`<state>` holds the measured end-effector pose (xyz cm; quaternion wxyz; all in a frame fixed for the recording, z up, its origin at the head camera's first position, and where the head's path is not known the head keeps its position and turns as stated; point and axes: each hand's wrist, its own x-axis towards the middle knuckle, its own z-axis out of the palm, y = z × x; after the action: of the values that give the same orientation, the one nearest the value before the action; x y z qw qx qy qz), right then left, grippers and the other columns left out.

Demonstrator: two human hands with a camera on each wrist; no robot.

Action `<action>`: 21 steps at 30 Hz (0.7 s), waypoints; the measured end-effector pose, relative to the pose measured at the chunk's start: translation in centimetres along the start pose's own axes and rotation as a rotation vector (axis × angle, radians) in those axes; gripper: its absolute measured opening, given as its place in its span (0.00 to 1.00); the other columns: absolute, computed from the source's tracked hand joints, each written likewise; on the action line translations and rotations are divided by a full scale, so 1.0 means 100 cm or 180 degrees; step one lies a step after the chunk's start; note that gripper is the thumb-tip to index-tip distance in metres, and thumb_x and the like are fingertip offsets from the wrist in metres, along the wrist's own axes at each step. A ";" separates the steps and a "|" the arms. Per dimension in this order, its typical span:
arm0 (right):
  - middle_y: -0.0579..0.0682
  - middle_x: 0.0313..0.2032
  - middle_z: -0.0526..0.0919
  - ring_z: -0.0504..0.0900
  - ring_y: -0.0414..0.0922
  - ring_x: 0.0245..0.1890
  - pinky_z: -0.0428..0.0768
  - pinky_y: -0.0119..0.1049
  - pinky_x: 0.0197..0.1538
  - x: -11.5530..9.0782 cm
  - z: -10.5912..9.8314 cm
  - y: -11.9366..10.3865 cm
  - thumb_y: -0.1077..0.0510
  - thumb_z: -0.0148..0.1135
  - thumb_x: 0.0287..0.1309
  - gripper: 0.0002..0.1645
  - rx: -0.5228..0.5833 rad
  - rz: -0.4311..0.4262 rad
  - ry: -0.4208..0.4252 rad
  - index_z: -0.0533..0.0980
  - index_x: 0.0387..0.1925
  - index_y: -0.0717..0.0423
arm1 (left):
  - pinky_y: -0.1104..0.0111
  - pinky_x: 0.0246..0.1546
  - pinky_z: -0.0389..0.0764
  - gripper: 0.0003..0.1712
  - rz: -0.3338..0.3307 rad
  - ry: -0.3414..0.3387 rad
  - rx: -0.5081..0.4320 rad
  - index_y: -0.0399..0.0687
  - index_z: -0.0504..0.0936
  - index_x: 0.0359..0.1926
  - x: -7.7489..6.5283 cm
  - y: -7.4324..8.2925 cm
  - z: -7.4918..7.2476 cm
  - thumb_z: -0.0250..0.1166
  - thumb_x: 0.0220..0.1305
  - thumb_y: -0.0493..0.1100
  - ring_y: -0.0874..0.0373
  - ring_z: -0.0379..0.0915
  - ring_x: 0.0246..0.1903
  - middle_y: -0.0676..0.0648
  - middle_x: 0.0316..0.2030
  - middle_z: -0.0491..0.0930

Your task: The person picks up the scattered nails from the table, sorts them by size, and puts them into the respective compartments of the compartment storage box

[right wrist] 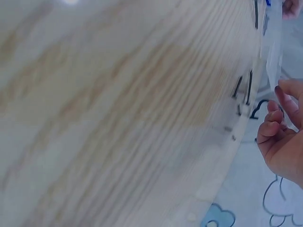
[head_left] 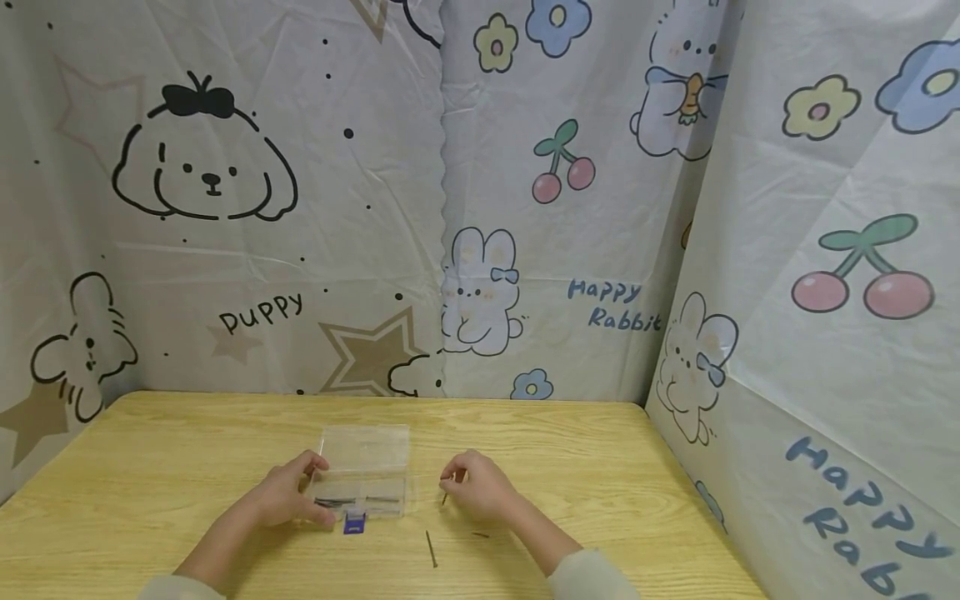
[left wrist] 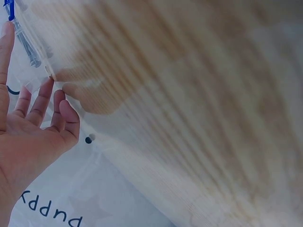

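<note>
A clear plastic divided box [head_left: 365, 454] lies with its lid up on the table, its blue latch [head_left: 354, 523] facing the near side. Thin dark nails [head_left: 335, 502] lie in its front compartments. My left hand [head_left: 288, 493] holds the box at its left side, thumb near the front corner and fingers at the back. Right of the box, my right hand [head_left: 476, 486] pinches a small nail [head_left: 443, 500] between thumb and fingertips, its end pointing down. In the right wrist view the curled fingers [right wrist: 269, 130] hide most of that grip.
A long nail [head_left: 431, 549] and a shorter nail [head_left: 481, 535] lie on the wood-grain table [head_left: 187, 442] in front of the right hand. Printed cloth [head_left: 360, 250] hangs behind the table and along its right side.
</note>
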<state>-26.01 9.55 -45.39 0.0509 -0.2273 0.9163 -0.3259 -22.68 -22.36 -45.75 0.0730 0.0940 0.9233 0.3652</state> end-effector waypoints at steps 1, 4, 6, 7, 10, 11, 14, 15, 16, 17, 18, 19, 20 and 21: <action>0.43 0.32 0.72 0.68 0.38 0.30 0.68 0.31 0.31 0.000 -0.001 0.003 0.52 0.59 0.61 0.06 0.0007 0.0013 0.0023 0.79 0.34 0.49 | 0.41 0.52 0.69 0.48 -0.0006 0.0005 0.0005 0.40 0.66 0.53 0.000 0.000 0.000 0.79 0.33 0.55 0.30 0.64 0.54 0.34 0.53 0.70; 0.44 0.31 0.73 0.68 0.39 0.29 0.68 0.31 0.30 0.001 -0.003 0.012 0.54 0.59 0.61 0.06 0.0047 0.0023 0.0087 0.79 0.35 0.50 | 0.41 0.52 0.68 0.48 -0.0019 -0.0008 -0.0012 0.40 0.66 0.53 -0.001 0.001 0.000 0.79 0.33 0.55 0.30 0.64 0.54 0.34 0.53 0.70; 0.44 0.29 0.73 0.68 0.39 0.27 0.68 0.31 0.29 0.002 -0.004 0.016 0.55 0.59 0.61 0.06 0.0048 0.0020 0.0117 0.79 0.35 0.51 | 0.41 0.52 0.68 0.47 -0.0025 -0.0021 -0.0031 0.40 0.66 0.53 -0.001 0.002 0.000 0.79 0.34 0.54 0.30 0.63 0.55 0.34 0.53 0.70; 0.44 0.28 0.73 0.68 0.38 0.26 0.68 0.30 0.28 0.003 -0.004 0.018 0.55 0.59 0.61 0.06 0.0040 0.0011 0.0130 0.79 0.35 0.51 | 0.42 0.52 0.69 0.47 -0.0033 -0.0026 -0.0044 0.41 0.66 0.53 -0.002 0.003 -0.001 0.79 0.34 0.54 0.30 0.62 0.55 0.34 0.53 0.70; 0.44 0.26 0.73 0.68 0.38 0.24 0.68 0.30 0.27 0.005 -0.003 0.022 0.56 0.59 0.60 0.05 0.0027 0.0008 0.0160 0.79 0.35 0.52 | 0.42 0.52 0.68 0.46 -0.0038 -0.0044 -0.0066 0.40 0.66 0.53 -0.001 0.004 -0.001 0.79 0.34 0.53 0.30 0.61 0.56 0.34 0.53 0.71; 0.44 0.26 0.73 0.68 0.38 0.24 0.68 0.30 0.27 0.006 -0.003 0.023 0.56 0.59 0.60 0.05 0.0013 0.0012 0.0172 0.79 0.35 0.52 | 0.42 0.52 0.68 0.46 -0.0045 -0.0048 -0.0068 0.41 0.66 0.53 -0.001 0.004 -0.001 0.79 0.34 0.53 0.30 0.61 0.56 0.34 0.53 0.71; 0.44 0.26 0.72 0.67 0.38 0.23 0.68 0.30 0.26 0.009 -0.001 0.026 0.56 0.60 0.59 0.05 -0.0014 0.0039 0.0181 0.79 0.35 0.52 | 0.42 0.52 0.68 0.46 -0.0066 -0.0050 -0.0066 0.41 0.66 0.53 -0.001 0.004 -0.001 0.79 0.34 0.53 0.31 0.62 0.56 0.35 0.53 0.70; 0.44 0.25 0.72 0.67 0.38 0.23 0.68 0.30 0.26 0.009 0.000 0.026 0.56 0.60 0.59 0.05 -0.0023 0.0043 0.0182 0.79 0.35 0.53 | 0.42 0.52 0.68 0.46 -0.0055 -0.0054 -0.0052 0.40 0.66 0.53 -0.001 0.004 -0.001 0.79 0.34 0.53 0.30 0.62 0.55 0.34 0.52 0.70; 0.44 0.25 0.72 0.67 0.38 0.22 0.68 0.30 0.25 0.010 0.001 0.027 0.56 0.60 0.59 0.06 -0.0020 0.0053 0.0174 0.79 0.36 0.53 | 0.42 0.52 0.68 0.46 -0.0056 -0.0060 -0.0048 0.41 0.66 0.53 -0.001 0.004 -0.001 0.79 0.34 0.53 0.31 0.62 0.55 0.34 0.53 0.70; 0.44 0.25 0.71 0.67 0.37 0.22 0.68 0.30 0.25 0.011 0.002 0.027 0.57 0.60 0.59 0.06 -0.0032 0.0058 0.0168 0.79 0.36 0.53 | 0.42 0.52 0.68 0.46 -0.0054 -0.0065 -0.0052 0.41 0.66 0.53 -0.001 0.004 -0.001 0.79 0.35 0.52 0.31 0.62 0.55 0.34 0.53 0.70; 0.44 0.24 0.72 0.67 0.37 0.21 0.68 0.29 0.25 0.012 0.002 0.027 0.57 0.60 0.59 0.06 -0.0036 0.0061 0.0157 0.79 0.37 0.53 | 0.42 0.52 0.68 0.45 -0.0062 -0.0064 -0.0063 0.41 0.66 0.53 -0.001 0.004 -0.001 0.79 0.35 0.52 0.31 0.62 0.55 0.34 0.53 0.70; 0.44 0.24 0.72 0.67 0.37 0.21 0.67 0.29 0.24 0.013 0.003 0.028 0.57 0.60 0.59 0.06 -0.0038 0.0064 0.0146 0.79 0.37 0.53 | 0.42 0.52 0.68 0.45 -0.0056 -0.0071 -0.0072 0.41 0.66 0.53 -0.001 0.003 -0.001 0.79 0.35 0.52 0.32 0.62 0.55 0.34 0.53 0.70; 0.44 0.23 0.72 0.67 0.37 0.20 0.67 0.29 0.24 0.013 0.004 0.028 0.58 0.60 0.59 0.06 -0.0054 0.0059 0.0138 0.79 0.37 0.54 | 0.43 0.52 0.68 0.45 -0.0040 -0.0075 -0.0068 0.41 0.66 0.53 -0.001 0.003 -0.001 0.79 0.36 0.52 0.32 0.62 0.55 0.34 0.53 0.70; 0.44 0.23 0.72 0.66 0.37 0.20 0.67 0.29 0.24 0.014 0.004 0.028 0.58 0.60 0.59 0.06 -0.0074 0.0050 0.0132 0.80 0.38 0.54 | 0.43 0.51 0.69 0.44 -0.0020 -0.0081 -0.0061 0.40 0.66 0.53 -0.001 0.003 -0.002 0.79 0.37 0.52 0.32 0.62 0.55 0.34 0.53 0.70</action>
<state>-28.26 10.59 -47.39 0.0317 -0.2138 0.9226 -0.3195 -22.56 -22.31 -45.44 0.0868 0.0950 0.9190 0.3726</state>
